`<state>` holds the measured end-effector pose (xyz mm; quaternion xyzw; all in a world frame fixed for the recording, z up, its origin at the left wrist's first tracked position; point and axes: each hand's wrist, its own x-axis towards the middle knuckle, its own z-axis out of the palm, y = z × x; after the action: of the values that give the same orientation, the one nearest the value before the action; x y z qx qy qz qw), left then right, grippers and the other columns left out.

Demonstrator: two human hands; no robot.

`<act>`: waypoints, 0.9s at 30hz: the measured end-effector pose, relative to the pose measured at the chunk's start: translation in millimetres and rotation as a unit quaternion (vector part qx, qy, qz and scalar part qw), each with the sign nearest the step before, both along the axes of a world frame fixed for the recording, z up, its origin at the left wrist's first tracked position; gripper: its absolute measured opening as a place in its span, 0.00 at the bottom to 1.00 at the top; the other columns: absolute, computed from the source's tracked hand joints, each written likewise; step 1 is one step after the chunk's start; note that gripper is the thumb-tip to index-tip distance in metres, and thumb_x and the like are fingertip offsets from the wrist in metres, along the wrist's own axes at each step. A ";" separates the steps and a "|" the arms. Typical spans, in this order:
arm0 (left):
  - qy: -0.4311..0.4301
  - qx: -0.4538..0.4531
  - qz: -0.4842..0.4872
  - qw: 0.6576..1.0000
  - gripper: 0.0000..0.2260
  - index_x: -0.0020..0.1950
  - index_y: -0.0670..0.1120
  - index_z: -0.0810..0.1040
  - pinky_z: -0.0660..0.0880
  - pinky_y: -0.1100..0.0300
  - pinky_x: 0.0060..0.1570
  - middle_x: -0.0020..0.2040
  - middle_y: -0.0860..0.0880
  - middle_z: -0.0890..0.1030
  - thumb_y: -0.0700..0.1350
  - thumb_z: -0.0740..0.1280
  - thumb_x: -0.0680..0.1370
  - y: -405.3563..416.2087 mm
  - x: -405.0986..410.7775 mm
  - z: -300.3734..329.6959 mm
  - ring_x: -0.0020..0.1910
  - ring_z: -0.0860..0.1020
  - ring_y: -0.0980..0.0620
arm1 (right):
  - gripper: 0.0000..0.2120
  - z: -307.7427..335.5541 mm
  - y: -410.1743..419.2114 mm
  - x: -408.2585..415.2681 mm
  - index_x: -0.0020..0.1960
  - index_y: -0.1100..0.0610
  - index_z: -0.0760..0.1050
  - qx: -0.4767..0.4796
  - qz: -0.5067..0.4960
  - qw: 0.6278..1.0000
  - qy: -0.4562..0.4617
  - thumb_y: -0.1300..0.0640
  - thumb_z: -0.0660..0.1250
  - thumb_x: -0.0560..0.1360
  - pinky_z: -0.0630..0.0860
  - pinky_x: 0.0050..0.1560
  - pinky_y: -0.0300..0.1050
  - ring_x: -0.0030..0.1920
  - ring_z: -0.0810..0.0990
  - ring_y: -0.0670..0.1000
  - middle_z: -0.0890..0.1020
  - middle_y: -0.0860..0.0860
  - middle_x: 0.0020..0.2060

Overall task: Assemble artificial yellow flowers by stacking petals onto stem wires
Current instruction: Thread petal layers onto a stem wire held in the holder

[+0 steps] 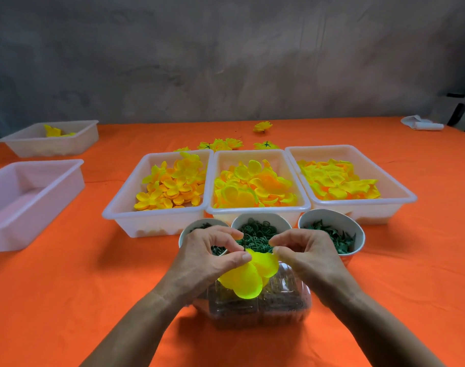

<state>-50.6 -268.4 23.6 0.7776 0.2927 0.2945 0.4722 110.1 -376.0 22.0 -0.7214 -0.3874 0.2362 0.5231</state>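
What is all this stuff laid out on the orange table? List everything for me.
petal trays: three, white, side by side mid-table, holding yellow petals
side trays: two, white, far left; the rear one holds a few yellow petals
cups: three, white, in front of the trays, holding small green parts
clear box: one, transparent, nearest, under the hands
finished flowers: several, yellow, behind the trays
tablecloth: one, orange
white bundle: one, far right corner
yellow petal piece: one, pinched by both hands
left hand: one
right hand: one
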 end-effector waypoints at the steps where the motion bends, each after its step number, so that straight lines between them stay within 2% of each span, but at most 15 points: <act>1: -0.007 0.001 0.001 1.000 0.05 0.32 0.50 0.84 0.73 0.63 0.50 0.49 0.57 0.83 0.42 0.78 0.66 0.3 0.7 -1.7 0.51 0.79 0.62 | 0.11 0.1 0.2 1.1 0.35 0.50 0.82 0.002 -0.002 1.000 -0.006 0.65 0.70 0.69 0.80 0.44 0.46 0.40 0.83 0.50 0.85 0.51 0.34; 8: -0.049 -0.007 0.008 0.999 0.07 0.30 0.50 0.83 0.75 0.58 0.49 0.48 0.56 0.84 0.48 0.80 0.63 -2.4 1.7 -11.6 0.49 0.81 0.59 | 0.09 8.7 7.0 10.3 0.36 0.50 0.82 0.052 -0.011 0.998 -0.033 0.62 0.70 0.71 0.79 0.47 0.44 0.40 0.83 0.46 0.84 0.48 0.34; 12: -0.057 -0.001 -0.008 0.998 0.04 0.30 0.48 0.82 0.75 0.60 0.48 0.46 0.53 0.85 0.46 0.75 0.62 -1.3 3.7 -11.9 0.47 0.82 0.56 | 0.05 17.0 16.4 25.9 0.41 0.54 0.83 0.077 -0.016 0.994 -0.070 0.61 0.69 0.72 0.77 0.44 0.41 0.38 0.81 0.44 0.84 0.49 0.35; 16: -0.056 -0.012 -0.018 0.998 0.04 0.30 0.45 0.83 0.77 0.66 0.41 0.43 0.49 0.85 0.45 0.75 0.61 -0.4 4.1 -10.0 0.43 0.82 0.54 | 0.04 20.9 29.9 59.5 0.43 0.57 0.84 0.077 -0.076 0.986 -0.128 0.60 0.70 0.72 0.74 0.42 0.33 0.37 0.79 0.42 0.83 0.47 0.36; 18: -0.057 -0.015 -0.020 0.998 0.04 0.30 0.45 0.83 0.77 0.67 0.40 0.43 0.48 0.85 0.45 0.75 0.61 0.5 4.8 -8.9 0.42 0.82 0.55 | 0.05 22.4 37.5 83.2 0.45 0.57 0.84 0.064 -0.111 0.976 -0.174 0.60 0.69 0.73 0.75 0.46 0.38 0.41 0.80 0.46 0.84 0.50 0.39; 21: -0.053 -0.012 -0.027 0.998 0.03 0.29 0.46 0.83 0.76 0.68 0.41 0.42 0.48 0.85 0.44 0.75 0.61 -0.1 5.7 -7.1 0.42 0.82 0.56 | 0.08 23.2 51.7 125.5 0.50 0.58 0.83 0.003 -0.158 0.955 -0.252 0.60 0.68 0.73 0.72 0.54 0.45 0.53 0.80 0.55 0.84 0.55 0.50; 24: -0.059 -0.029 -0.019 0.998 0.04 0.30 0.44 0.83 0.77 0.62 0.41 0.42 0.47 0.85 0.43 0.75 0.61 -0.1 4.9 -8.6 0.42 0.82 0.54 | 0.13 22.3 63.9 166.2 0.57 0.56 0.80 -0.128 -0.189 0.929 -0.291 0.60 0.67 0.73 0.70 0.59 0.47 0.61 0.74 0.58 0.80 0.55 0.59; 27: -0.056 -0.044 -0.026 0.997 0.05 0.31 0.43 0.83 0.78 0.60 0.42 0.43 0.48 0.85 0.43 0.76 0.62 1.4 3.5 -7.9 0.44 0.83 0.53 | 0.18 21.7 73.6 193.0 0.63 0.54 0.76 -0.256 -0.192 0.891 -0.323 0.60 0.66 0.73 0.70 0.62 0.49 0.65 0.69 0.59 0.75 0.55 0.64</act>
<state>-47.1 -267.0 15.6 0.7457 0.2583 0.3117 0.5293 303.1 -302.4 43.6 -0.9269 -0.3157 -0.0242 0.2015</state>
